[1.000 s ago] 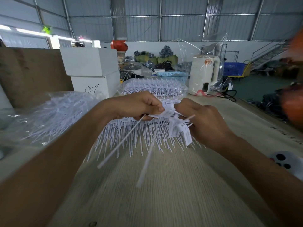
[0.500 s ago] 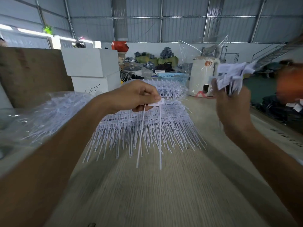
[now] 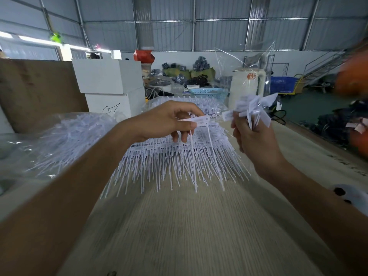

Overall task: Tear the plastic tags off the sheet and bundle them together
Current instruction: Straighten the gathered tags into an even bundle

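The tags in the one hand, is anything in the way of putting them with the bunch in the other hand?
Nothing visible. The left hand pinches two torn-off tags; only open air separates them from the bundle gripped in the right hand.

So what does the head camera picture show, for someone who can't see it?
A person's left hand pinches a white plastic tag whose thin tails hang down, while the right hand holds up a bundle of tags. Below the hands a pile of tag sheets lies on a wooden table in a warehouse.
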A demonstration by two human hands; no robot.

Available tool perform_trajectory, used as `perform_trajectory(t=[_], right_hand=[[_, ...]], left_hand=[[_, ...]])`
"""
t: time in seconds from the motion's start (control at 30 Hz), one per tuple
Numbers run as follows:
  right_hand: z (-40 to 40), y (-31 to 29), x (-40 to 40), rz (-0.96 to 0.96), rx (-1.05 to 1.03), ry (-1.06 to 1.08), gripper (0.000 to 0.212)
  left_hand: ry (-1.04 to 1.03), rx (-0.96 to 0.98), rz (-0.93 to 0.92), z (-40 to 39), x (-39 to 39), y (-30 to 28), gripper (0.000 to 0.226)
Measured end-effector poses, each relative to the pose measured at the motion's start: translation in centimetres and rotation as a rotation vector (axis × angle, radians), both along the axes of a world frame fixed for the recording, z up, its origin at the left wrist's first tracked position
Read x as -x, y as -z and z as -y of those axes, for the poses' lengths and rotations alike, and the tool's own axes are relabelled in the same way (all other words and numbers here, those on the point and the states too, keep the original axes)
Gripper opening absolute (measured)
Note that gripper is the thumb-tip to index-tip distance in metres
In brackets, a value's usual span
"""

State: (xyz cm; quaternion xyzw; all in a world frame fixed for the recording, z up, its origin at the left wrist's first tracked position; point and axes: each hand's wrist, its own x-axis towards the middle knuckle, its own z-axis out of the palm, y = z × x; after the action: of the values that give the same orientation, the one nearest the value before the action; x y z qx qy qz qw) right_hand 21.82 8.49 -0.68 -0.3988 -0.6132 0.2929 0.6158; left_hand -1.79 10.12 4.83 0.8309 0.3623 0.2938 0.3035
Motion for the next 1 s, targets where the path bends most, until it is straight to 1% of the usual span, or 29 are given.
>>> perform_trajectory(t=[0.1,0.33,0.43,0.47,0.6,0.67,0.73,0.8,0.87,0.93,1.0], right_hand=[[0.0,0.0,0.2,0.055,-0.071,0.016,0.025],[0.3,-0.1,0.5,0.028,-0.100,0.004,0.003],[0.3,-0.1,0.5,-0.031,-0.070,-0.022,0.011],[0.4,0.0,0.5,-0.023,-0.053,-0.050,0.013],[0.8,0.5,0.9,0.215,-0.046,-0.168,0.007],[0.9,0.7,0.9,0.236,-0.068,-0.223,0.010],[1.0,0.6,0.7,0.212,-0.066,-0.260,0.009],[1.2,0.4,0.5,0.232,-0.048,-0.307,0.004],[1.4,0.5,0.6,0.313,-0.021,-0.342,0.009],[1.6,0.8,0.8,0.431,-0.080,-0.301,0.014],[1.4,1.3,0.8,0.505,-0.208,-0.243,0.013]], left_hand=[[0.012,0.006,-0.025,0.0,-0.2,0.1,0.025],[0.032,0.024,-0.055,0.0,-0.9,0.4,0.018],[0.050,0.029,-0.066,0.1,-1.2,0.5,0.015],[0.054,0.026,-0.070,0.1,-1.3,0.5,0.015],[0.058,0.006,-0.075,0.2,-1.5,0.6,0.018],[0.056,-0.003,-0.087,0.2,-1.5,0.6,0.017],[0.048,-0.010,-0.070,0.4,-1.5,0.6,0.013],[0.028,-0.020,-0.018,0.5,-1.6,0.6,0.018],[0.003,-0.023,0.016,0.6,-1.8,0.5,0.023],[-0.012,0.000,-0.005,0.7,-1.9,0.6,0.018],[-0.035,0.033,-0.028,0.7,-2.1,0.8,0.017]])
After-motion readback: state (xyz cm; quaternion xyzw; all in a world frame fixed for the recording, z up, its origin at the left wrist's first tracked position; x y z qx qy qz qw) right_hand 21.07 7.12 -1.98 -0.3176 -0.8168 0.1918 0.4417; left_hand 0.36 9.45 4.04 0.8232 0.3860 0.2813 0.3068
